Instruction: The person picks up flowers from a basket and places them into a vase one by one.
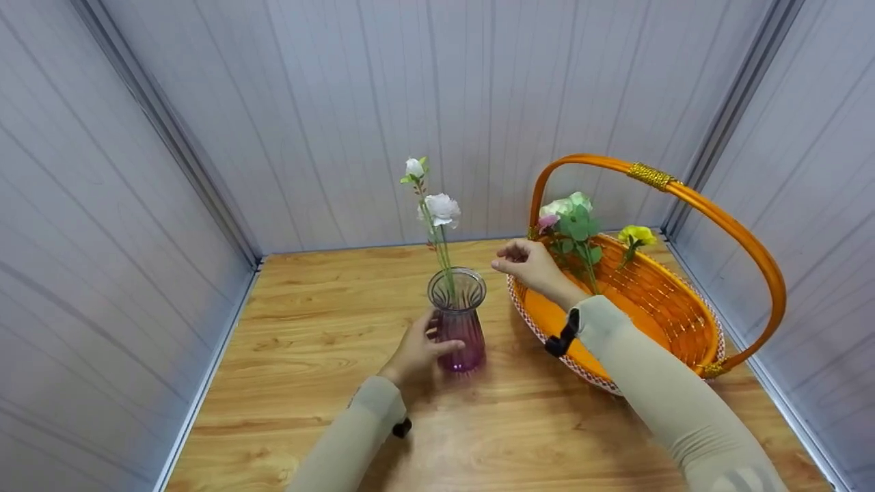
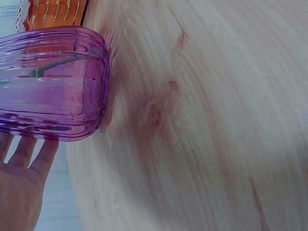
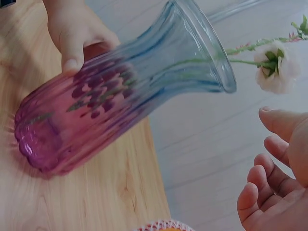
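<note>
A ribbed glass vase (image 1: pixel 463 335), clear at the neck and purple-pink toward its base, stands upright on the wooden table. My left hand (image 1: pixel 420 352) holds its left side, thumb in front and fingers round behind; the left wrist view shows those fingertips against the glass. In the vase stand a white open flower (image 1: pixel 441 210) and a white bud (image 1: pixel 414 168) on thin green stems, leaning left. My right hand (image 1: pixel 533 268) hovers right of the vase's rim, fingers loosely bent, nothing between them. In the right wrist view its fingers lie apart from the vase and the flower.
An orange woven basket (image 1: pixel 656 307) with a tall arched handle (image 1: pixel 728 222) stands at the right, beneath my right forearm. It holds a pale green-white flower (image 1: pixel 567 205), a pink bloom and a yellow flower (image 1: pixel 636 236). Pale panel walls enclose the table (image 1: pixel 321 328) at back and sides.
</note>
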Action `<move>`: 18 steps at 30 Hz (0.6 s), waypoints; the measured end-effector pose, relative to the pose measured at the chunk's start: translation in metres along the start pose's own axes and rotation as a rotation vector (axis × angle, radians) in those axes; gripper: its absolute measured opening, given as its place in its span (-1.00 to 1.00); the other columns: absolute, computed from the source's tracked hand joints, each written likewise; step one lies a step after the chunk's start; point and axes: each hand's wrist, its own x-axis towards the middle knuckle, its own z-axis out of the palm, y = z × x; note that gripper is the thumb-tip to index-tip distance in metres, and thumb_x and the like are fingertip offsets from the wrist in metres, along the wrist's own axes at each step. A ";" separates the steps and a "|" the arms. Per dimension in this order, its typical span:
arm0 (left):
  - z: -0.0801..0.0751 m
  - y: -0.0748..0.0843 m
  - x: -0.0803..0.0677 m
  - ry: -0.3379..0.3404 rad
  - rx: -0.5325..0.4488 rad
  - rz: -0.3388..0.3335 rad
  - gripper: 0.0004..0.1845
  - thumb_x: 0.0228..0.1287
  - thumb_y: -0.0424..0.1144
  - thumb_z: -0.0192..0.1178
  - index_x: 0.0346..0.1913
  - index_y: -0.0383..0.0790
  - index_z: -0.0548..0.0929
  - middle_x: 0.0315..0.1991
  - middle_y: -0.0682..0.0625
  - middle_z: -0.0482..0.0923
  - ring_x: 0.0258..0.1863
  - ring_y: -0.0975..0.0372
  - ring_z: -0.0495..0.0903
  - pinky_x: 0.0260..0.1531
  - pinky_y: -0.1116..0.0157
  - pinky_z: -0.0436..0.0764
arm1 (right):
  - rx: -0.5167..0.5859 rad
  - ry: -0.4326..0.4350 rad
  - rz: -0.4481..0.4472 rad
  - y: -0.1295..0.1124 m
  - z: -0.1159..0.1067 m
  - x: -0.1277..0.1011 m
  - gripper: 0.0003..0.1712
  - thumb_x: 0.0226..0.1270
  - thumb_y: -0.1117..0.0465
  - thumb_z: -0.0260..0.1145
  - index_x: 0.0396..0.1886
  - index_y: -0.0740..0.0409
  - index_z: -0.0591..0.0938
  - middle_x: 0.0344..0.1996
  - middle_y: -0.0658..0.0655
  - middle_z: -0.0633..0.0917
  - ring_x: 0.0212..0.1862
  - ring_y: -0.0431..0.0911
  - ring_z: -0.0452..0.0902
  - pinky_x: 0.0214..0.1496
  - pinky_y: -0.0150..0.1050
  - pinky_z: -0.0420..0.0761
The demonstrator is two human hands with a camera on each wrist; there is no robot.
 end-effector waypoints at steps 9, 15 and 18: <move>0.000 -0.003 0.001 0.004 0.002 0.000 -0.01 0.22 -0.02 0.62 0.66 0.07 0.34 0.53 -0.18 0.45 0.53 -0.17 0.45 0.55 -0.20 0.48 | -0.007 0.004 0.055 0.006 -0.021 -0.008 -0.62 0.50 0.22 0.48 0.12 0.42 0.67 -0.26 -0.03 0.65 -0.18 -0.17 0.51 -0.16 -0.48 0.57; 0.000 -0.003 0.001 0.008 -0.006 0.029 -0.08 0.25 -0.08 0.61 0.62 -0.05 0.39 0.48 -0.20 0.49 0.49 -0.17 0.49 0.52 -0.18 0.53 | -0.012 0.023 0.061 0.013 -0.037 -0.012 -0.53 0.48 0.23 0.51 0.20 0.48 0.64 -0.24 -0.05 0.68 -0.20 -0.23 0.54 -0.19 -0.49 0.60; 0.000 -0.003 0.001 0.008 -0.014 0.038 -0.10 0.26 -0.10 0.60 0.61 -0.09 0.40 0.47 -0.21 0.50 0.47 -0.17 0.50 0.51 -0.18 0.54 | -0.014 0.035 0.071 0.017 -0.046 -0.015 -0.54 0.48 0.24 0.51 0.18 0.49 0.64 -0.26 -0.06 0.67 -0.21 -0.24 0.56 -0.19 -0.48 0.63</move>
